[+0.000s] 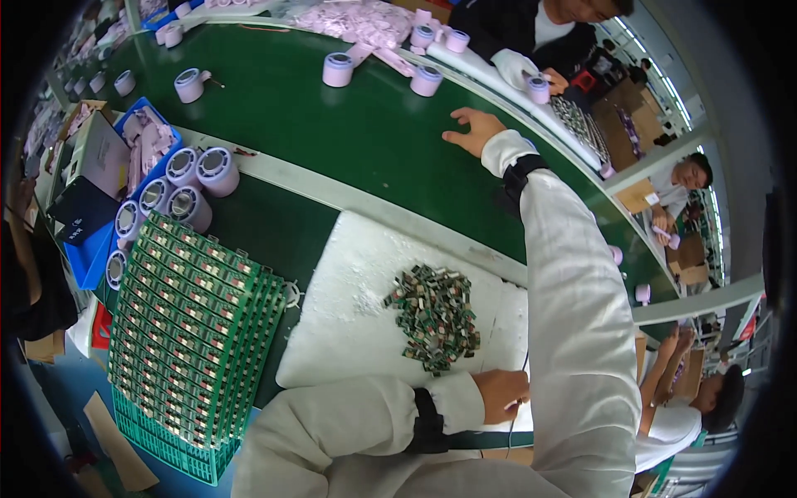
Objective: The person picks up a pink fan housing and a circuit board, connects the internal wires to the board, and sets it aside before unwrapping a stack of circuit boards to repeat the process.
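The right hand [475, 129] is lying flat on the green bench [332, 124], fingers spread apart, holding nothing, far across toward the bench's far edge. The left hand [501, 393] is resting at the near edge of the white foam sheet [349, 307], fingers curled together around something small; what it is cannot be told. The pile of small parts [434, 315] is lying on the sheet just beyond it.

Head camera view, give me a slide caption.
Right hand stretched across the green belt, left hand beside a pile of small circuit boards.
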Tool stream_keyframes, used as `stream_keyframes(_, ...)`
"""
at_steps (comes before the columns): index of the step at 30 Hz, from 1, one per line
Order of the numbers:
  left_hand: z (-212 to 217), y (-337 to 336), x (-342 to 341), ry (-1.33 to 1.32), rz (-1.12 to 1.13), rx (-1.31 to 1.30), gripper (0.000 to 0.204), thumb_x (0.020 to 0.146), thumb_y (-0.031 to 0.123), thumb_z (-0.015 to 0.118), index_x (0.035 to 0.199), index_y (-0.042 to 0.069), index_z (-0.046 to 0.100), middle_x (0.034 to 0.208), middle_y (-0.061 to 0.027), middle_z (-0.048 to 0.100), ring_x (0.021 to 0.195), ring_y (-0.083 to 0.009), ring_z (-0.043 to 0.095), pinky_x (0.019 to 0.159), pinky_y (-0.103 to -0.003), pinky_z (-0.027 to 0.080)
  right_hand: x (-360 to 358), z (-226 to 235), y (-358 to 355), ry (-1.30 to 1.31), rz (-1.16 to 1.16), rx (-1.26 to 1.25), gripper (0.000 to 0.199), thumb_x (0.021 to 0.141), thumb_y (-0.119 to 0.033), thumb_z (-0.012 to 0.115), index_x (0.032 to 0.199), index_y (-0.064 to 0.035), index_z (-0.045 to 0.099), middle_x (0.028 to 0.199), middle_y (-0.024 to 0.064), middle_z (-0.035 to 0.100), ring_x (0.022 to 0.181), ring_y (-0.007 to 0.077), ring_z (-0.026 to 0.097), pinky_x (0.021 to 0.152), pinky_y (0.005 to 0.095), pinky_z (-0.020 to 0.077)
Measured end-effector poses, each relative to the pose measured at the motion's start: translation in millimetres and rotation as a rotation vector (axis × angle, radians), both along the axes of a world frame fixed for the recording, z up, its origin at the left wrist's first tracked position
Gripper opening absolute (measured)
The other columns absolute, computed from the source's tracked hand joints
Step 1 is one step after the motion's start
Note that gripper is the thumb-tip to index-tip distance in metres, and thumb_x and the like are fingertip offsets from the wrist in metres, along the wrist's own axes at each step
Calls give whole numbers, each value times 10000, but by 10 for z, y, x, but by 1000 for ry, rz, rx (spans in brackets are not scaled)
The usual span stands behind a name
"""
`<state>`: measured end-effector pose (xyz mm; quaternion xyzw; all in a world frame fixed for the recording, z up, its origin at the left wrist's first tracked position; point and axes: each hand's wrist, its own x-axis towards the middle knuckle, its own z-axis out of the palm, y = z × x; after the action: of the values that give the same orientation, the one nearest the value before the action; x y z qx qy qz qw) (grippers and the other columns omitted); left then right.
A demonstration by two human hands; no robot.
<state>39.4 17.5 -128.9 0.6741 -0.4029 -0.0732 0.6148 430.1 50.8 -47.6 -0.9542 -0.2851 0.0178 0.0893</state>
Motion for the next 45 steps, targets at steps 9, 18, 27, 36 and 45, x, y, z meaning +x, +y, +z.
stream_keyframes(9, 186, 250, 148, 161, -320, 238, 163, 807, 213, 651, 870, 63, 646, 838, -160, 643, 846, -375, 635, 737, -471, 518, 1112, -497, 603, -245, -312, 322, 927, 756, -669, 732, 1407, -51, 500, 1212, 244, 674, 1148, 385, 649, 1013, 436, 491)
stream_keyframes(18, 216, 211, 43, 212, -62, -92, 198, 881, 93, 657, 1071, 47, 626, 1037, -159, 645, 856, -324, 646, 741, -399, 533, -298, 422, -465, 170, -343, 526, 831, 677, -623, 832, 1198, -7, 634, 1024, 160, 708, 944, 242, 697, 863, 320, 543)
stream_keyframes(27, 349, 287, 202, 235, 287, -196, 309, 876, -27, 714, 1172, 14, 638, 1064, -126, 667, 781, -171, 661, 729, -276, 539, -3624, 1513, -2334, 9, -652, 663, 663, 817, -184, 854, 1358, -10, 514, 1130, 61, 666, 988, 139, 633, 875, 291, 520)
stream_keyframes(36, 333, 322, 301, 463, 282, -178, 289, 929, -13, 693, 1211, -23, 632, 1037, -100, 694, 891, -137, 683, 800, -275, 570, -4675, 675, -2510, 155, -483, 470, 590, 717, -22, 794, 1276, -41, 605, 1263, 117, 630, 1076, 262, 641, 918, 333, 518)
stream_keyframes(45, 535, 364, 84, 630, -30, -106, 255, 934, -21, 682, 1182, -30, 623, 1030, -83, 654, 921, -120, 662, 828, -277, 560, -4371, 315, -2332, -308, -189, 409, 514, 695, 17, 746, 1192, -101, 690, 1208, 136, 643, 1011, 297, 646, 854, 378, 539)
